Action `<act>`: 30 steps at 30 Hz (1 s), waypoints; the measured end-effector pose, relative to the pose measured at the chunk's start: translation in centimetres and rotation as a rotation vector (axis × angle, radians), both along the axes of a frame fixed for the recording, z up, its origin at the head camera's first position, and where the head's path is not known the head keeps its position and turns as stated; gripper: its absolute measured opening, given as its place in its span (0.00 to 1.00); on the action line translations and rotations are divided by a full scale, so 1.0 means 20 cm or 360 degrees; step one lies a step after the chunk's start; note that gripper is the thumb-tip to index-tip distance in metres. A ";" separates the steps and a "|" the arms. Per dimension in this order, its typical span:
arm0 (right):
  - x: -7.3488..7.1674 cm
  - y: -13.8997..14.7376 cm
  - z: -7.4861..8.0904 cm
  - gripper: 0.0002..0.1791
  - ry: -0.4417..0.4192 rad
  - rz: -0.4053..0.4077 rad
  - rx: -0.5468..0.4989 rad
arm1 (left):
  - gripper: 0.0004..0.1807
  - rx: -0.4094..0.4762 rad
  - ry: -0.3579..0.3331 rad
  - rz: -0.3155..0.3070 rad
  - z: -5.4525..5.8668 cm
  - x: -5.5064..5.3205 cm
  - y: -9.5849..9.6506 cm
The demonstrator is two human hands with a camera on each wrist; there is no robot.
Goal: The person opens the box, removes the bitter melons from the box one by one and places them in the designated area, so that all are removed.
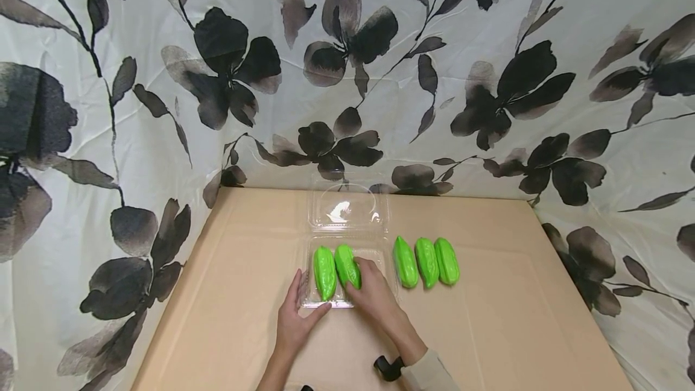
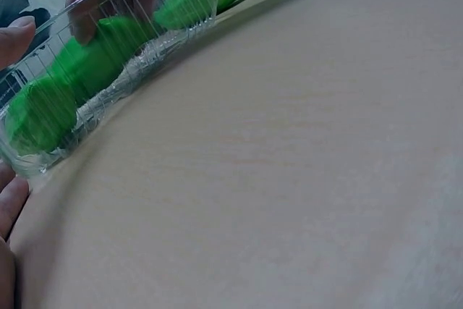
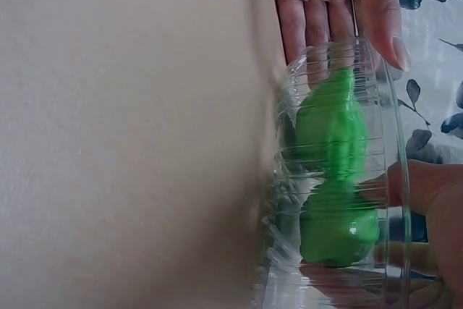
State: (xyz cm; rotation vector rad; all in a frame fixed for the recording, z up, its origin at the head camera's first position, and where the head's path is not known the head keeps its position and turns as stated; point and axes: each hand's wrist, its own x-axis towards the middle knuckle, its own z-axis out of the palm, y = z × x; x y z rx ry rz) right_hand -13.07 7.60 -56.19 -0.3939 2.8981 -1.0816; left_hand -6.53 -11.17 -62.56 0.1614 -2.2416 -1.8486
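A clear plastic clamshell container (image 1: 309, 302) lies with its lid (image 1: 347, 205) folded back. Inside it are two glossy green bitter gourds, ridged and tapered: the left gourd (image 1: 324, 273) and, beside it, the right gourd (image 1: 346, 264). My left hand (image 1: 295, 321) holds the container's near left corner, thumb at the front edge and fingers along the left side. With thumb and fingers on either side, my right hand (image 1: 374, 294) grips the right gourd within the tray; in the right wrist view this gourd (image 3: 338, 226) shows through the clear wall.
Right of the container, several more green gourds (image 1: 427, 262) lie in a row on the tan tabletop (image 1: 516, 318). A white floral cloth (image 1: 423, 95) hangs behind and at both sides. A black strap (image 1: 388, 368) sits at my right wrist.
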 end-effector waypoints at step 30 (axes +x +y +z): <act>0.01 0.18 0.09 0.32 0.0200 -0.0189 -0.0188 | 0.55 -0.0037 0.0034 0.0011 -0.01 0.00 0.00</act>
